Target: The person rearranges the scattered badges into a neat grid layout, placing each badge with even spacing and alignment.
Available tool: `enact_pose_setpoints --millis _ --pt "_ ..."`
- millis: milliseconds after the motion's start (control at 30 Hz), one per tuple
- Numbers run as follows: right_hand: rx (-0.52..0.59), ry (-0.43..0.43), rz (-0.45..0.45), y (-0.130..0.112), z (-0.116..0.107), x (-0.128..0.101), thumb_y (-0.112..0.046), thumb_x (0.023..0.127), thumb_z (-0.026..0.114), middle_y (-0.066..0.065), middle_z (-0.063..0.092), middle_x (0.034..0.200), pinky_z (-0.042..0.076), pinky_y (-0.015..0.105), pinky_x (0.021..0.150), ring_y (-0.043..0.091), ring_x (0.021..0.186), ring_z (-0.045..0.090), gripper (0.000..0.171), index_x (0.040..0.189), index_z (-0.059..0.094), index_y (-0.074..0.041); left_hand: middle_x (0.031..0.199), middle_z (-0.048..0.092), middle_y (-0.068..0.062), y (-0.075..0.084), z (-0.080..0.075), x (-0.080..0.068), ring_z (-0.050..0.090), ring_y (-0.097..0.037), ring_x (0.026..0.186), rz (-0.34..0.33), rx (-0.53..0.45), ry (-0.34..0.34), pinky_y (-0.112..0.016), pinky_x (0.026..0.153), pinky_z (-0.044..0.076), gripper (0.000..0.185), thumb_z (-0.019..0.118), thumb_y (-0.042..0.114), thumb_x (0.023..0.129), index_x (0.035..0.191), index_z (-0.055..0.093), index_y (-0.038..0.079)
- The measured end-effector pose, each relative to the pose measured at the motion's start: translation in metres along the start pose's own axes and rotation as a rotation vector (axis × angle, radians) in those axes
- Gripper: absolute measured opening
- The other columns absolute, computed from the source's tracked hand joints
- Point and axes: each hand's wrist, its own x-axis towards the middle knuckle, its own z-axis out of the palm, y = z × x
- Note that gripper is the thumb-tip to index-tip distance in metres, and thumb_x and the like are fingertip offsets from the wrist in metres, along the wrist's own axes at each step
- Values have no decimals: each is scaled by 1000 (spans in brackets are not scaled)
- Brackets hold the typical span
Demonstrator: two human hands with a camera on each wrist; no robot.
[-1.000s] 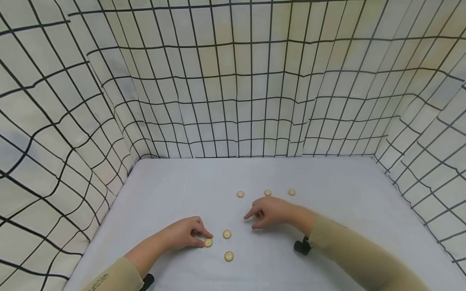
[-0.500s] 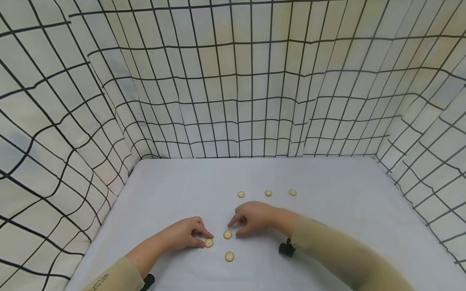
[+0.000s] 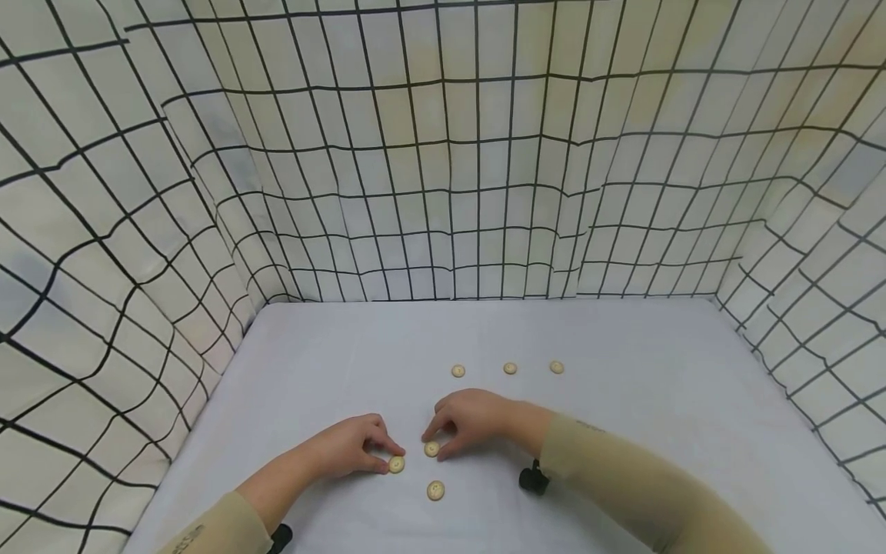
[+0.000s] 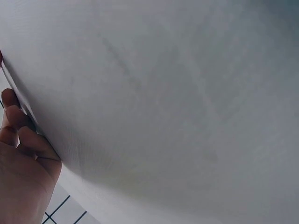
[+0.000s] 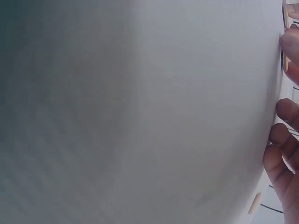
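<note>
My left hand (image 3: 349, 446) pinches a pale wooden button (image 3: 396, 464) between thumb and forefinger, low at the table. Just to its right, my right hand (image 3: 474, 419) has thumb and forefinger on opposite edges of a second button (image 3: 432, 448), which lies flat. A third button (image 3: 435, 490) lies nearer me, untouched. In the left wrist view the left hand (image 4: 25, 172) shows at the edge, its button out of sight. The right wrist view shows the right hand's fingers (image 5: 280, 163) on the cloth and the thin edge of the gripped button (image 5: 286, 64).
Behind the right hand, three more buttons lie in a loose row: left (image 3: 458, 371), middle (image 3: 510, 368) and right (image 3: 557, 368). A white cloth (image 3: 332, 346) covers the table. White walls with black grid lines (image 3: 429, 169) enclose the back and both sides.
My right hand has moved left and toward me from near the back row, and its thumb and forefinger have closed on the middle button. The left hand has stayed in place.
</note>
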Motion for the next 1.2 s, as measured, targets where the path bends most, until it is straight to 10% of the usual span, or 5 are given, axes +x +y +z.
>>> enact_pose_setpoints --millis 1200 --pt "95 12 89 6 -8 -6 -36 83 81 -16 56 77 41 20 68 1 73 49 21 102 78 -30 93 57 14 3 -1 0 50 -9 82 -19 -6 -5 -27 72 42 24 81 28 83 105 79 34"
